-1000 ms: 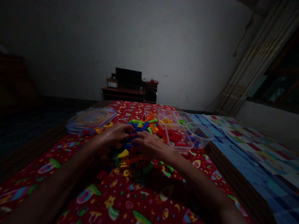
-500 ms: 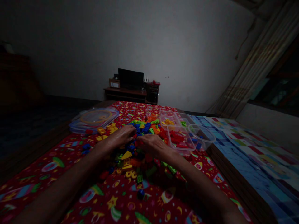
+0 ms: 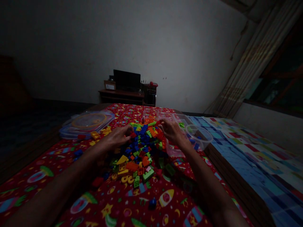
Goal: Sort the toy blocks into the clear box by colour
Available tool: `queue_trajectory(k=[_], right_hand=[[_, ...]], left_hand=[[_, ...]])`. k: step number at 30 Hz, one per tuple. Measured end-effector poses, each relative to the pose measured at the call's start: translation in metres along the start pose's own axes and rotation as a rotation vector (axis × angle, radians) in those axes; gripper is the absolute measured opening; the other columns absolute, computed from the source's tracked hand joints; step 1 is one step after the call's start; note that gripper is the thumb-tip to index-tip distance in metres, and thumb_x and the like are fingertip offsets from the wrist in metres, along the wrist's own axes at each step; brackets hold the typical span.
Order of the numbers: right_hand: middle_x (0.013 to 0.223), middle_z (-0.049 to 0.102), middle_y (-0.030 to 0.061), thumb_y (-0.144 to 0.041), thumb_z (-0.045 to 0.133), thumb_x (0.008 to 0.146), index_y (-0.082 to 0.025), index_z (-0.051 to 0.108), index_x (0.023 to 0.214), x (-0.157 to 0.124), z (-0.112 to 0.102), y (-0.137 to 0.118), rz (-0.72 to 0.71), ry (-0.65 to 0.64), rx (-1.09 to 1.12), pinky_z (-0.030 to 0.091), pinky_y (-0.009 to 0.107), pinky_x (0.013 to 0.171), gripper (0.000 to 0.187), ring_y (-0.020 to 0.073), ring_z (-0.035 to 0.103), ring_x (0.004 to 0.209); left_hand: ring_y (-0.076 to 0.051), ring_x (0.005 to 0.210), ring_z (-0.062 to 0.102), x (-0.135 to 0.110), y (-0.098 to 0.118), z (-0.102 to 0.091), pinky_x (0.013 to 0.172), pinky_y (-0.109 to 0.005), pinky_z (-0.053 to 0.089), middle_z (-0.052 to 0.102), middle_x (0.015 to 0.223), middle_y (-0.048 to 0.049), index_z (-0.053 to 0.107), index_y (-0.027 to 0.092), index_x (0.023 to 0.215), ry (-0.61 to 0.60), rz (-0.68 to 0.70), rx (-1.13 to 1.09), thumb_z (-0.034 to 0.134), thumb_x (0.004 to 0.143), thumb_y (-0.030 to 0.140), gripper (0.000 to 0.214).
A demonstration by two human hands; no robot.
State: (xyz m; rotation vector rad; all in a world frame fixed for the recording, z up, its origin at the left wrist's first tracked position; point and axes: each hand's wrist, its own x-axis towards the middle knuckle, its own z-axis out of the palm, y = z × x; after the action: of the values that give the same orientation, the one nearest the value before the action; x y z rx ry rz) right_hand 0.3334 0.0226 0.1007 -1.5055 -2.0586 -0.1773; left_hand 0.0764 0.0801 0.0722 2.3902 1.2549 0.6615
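A heap of small plastic building bricks (image 3: 139, 151) in red, blue, green, yellow and orange lies on a red patterned cloth (image 3: 123, 205). My left hand (image 3: 118, 136) rests on the heap's left edge, fingers curled onto the bricks near a red one. My right hand (image 3: 172, 131) is at the heap's far right, over a clear plastic tray (image 3: 174, 153), its fingers pinched on a red brick. The room is dim, so small details stay unclear.
A round clear bowl (image 3: 200, 136) stands right of the tray, with more clear compartments (image 3: 182, 118) behind. Clear lids (image 3: 86, 124) are stacked at the left. A checkered mat (image 3: 255, 164) lies to the right. A low cabinet with a dark screen (image 3: 126, 82) stands by the wall.
My right hand has left the middle of the heap and moved right and away, over the clear tray. My left hand has stayed at the heap's left edge. The view has shifted slightly.
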Motion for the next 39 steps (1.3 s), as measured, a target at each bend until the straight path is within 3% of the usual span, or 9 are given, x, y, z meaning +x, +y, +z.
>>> queue_trajectory(k=[4,9,16,20,23,26,29,33,39], right_hand=[[0.091,0.068,0.0077,-0.020,0.050,0.088,-0.016,0.062,0.106,0.002,-0.002,0.028,0.057,-0.028,-0.012,0.034,0.023,0.063,0.021,0.0145,0.058,0.075],[0.100,0.068,0.0120,-0.022,0.049,0.087,-0.018,0.066,0.102,-0.002,-0.009,0.049,0.253,-0.218,-0.251,0.037,0.026,0.065,0.023,0.0205,0.060,0.087],[0.111,0.065,0.0166,-0.024,0.045,0.090,-0.015,0.065,0.107,-0.007,-0.003,0.063,0.343,-0.301,-0.409,0.042,0.031,0.074,0.028,0.0248,0.061,0.098],[0.108,0.065,0.0154,-0.023,0.044,0.091,-0.016,0.064,0.111,-0.005,-0.001,0.053,0.290,-0.221,-0.346,0.042,0.031,0.076,0.029,0.0242,0.060,0.098],[0.100,0.067,0.0122,-0.019,0.042,0.091,-0.017,0.062,0.113,-0.004,0.007,0.032,0.131,-0.210,-0.204,0.042,0.029,0.073,0.030,0.0203,0.061,0.088],[0.101,0.066,0.0110,-0.018,0.045,0.091,-0.016,0.060,0.116,-0.006,0.027,0.011,-0.082,-0.234,-0.122,0.041,0.027,0.074,0.029,0.0183,0.058,0.087],[0.110,0.062,0.0125,-0.013,0.046,0.089,-0.017,0.054,0.123,-0.011,0.050,0.000,-0.205,-0.240,-0.163,0.041,0.029,0.079,0.036,0.0197,0.055,0.096],[0.111,0.061,0.0123,-0.004,0.041,0.086,-0.018,0.054,0.123,-0.012,0.062,-0.001,-0.226,-0.231,-0.175,0.041,0.029,0.080,0.041,0.0197,0.054,0.097],[0.085,0.066,0.0076,-0.009,0.042,0.087,-0.015,0.066,0.093,-0.003,0.046,0.000,-0.155,-0.134,-0.065,0.037,0.024,0.069,0.025,0.0149,0.056,0.075]], left_hand=[[-0.023,0.073,0.065,0.001,-0.004,0.003,0.069,-0.033,0.051,0.069,0.073,-0.0008,0.055,0.021,0.085,-0.064,-0.038,-0.203,0.058,0.065,0.044,0.031],[-0.021,0.073,0.064,0.004,-0.007,0.003,0.071,-0.035,0.053,0.066,0.075,-0.0009,0.055,0.020,0.084,-0.119,-0.058,-0.422,0.065,0.060,0.050,0.040],[-0.021,0.072,0.065,0.005,-0.004,-0.002,0.066,-0.034,0.055,0.066,0.074,-0.0012,0.055,0.020,0.083,-0.085,-0.094,-0.398,0.061,0.062,0.059,0.045],[-0.021,0.071,0.065,0.005,-0.008,-0.003,0.064,-0.032,0.053,0.067,0.071,-0.0010,0.055,0.020,0.080,-0.041,-0.074,-0.324,0.059,0.065,0.060,0.043],[-0.023,0.076,0.066,0.006,-0.012,-0.001,0.067,-0.032,0.053,0.069,0.074,-0.0015,0.058,0.020,0.078,0.046,-0.071,-0.204,0.061,0.063,0.058,0.041],[-0.026,0.089,0.066,0.007,-0.013,0.002,0.077,-0.034,0.053,0.072,0.091,-0.0045,0.063,0.021,0.088,0.102,-0.067,-0.093,0.062,0.062,0.052,0.040],[-0.028,0.104,0.062,0.005,-0.010,0.007,0.089,-0.038,0.050,0.069,0.112,-0.0078,0.063,0.020,0.108,0.091,-0.015,-0.023,0.060,0.065,0.044,0.049],[-0.027,0.110,0.059,0.004,-0.006,0.016,0.096,-0.040,0.045,0.065,0.122,-0.0089,0.063,0.020,0.117,-0.010,0.113,0.046,0.054,0.072,0.036,0.048],[-0.027,0.098,0.062,0.005,-0.009,0.018,0.090,-0.038,0.048,0.070,0.105,-0.0081,0.070,0.022,0.102,0.000,0.118,0.145,0.055,0.074,0.034,0.034]])
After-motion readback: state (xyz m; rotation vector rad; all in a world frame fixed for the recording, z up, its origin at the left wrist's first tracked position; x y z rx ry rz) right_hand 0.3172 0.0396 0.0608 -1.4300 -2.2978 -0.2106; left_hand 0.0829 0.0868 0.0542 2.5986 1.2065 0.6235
